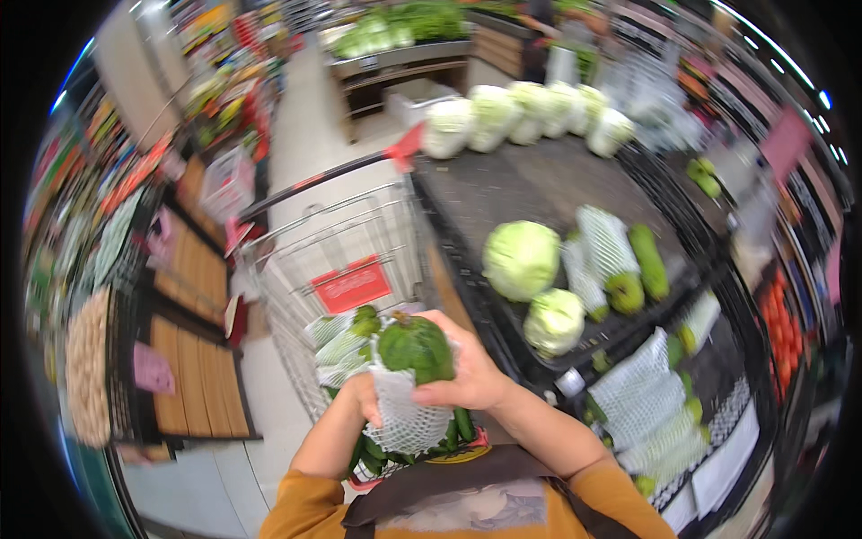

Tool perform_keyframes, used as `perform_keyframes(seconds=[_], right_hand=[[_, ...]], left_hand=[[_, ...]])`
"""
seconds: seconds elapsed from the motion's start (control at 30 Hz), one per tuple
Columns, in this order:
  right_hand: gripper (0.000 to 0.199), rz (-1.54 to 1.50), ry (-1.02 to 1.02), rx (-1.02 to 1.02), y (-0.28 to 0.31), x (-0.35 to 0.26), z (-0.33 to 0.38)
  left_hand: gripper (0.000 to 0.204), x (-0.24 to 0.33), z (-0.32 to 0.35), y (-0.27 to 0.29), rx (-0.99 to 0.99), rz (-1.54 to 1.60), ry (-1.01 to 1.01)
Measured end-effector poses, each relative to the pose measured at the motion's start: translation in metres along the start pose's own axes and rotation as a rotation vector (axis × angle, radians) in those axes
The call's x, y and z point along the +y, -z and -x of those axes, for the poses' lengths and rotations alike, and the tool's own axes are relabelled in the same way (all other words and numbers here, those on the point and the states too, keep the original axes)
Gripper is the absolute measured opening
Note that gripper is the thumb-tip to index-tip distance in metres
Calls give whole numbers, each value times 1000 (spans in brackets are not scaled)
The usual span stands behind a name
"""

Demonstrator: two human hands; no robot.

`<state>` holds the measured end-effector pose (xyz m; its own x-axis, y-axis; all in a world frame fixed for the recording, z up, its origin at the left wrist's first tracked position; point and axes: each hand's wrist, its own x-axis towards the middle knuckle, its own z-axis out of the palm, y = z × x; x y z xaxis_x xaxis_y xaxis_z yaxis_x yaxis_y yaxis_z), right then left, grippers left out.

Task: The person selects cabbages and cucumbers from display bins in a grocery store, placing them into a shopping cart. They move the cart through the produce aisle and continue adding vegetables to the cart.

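Both my hands hold one dark green gourd [415, 349] sleeved in white foam netting, just above a wire shopping cart [314, 260]. My left hand [361, 395] grips the netted lower part from the left. My right hand [467, 368] wraps the gourd from the right and top. Under the gourd, inside the cart, lie more green gourds in foam netting [341, 346] and several cucumbers [373, 454].
A dark produce stand [539, 189] to my right carries round cabbages [521, 259], netted green gourds [620, 260] and a row of pale cabbages [503, 112] at its far end. Wooden crates [189, 359] line the left. A light floor aisle [305, 117] runs ahead.
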<state>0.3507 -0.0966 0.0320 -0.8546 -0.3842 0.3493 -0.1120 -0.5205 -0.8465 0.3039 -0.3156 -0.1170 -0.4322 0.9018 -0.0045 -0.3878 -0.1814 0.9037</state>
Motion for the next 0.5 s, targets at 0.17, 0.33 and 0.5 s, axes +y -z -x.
perform_keyframes(seconds=[0.17, 0.33, 0.5], right_hand=[[64, 122, 159, 356, 26, -97, 65], [46, 347, 542, 794, 116, -219, 166], [37, 319, 561, 1285, 228, -284, 283]], left_hand=[[102, 10, -60, -73, 224, 193, -178], [70, 23, -127, -114, -23, 250, -376], [61, 1, -131, -121, 75, 344, -316]])
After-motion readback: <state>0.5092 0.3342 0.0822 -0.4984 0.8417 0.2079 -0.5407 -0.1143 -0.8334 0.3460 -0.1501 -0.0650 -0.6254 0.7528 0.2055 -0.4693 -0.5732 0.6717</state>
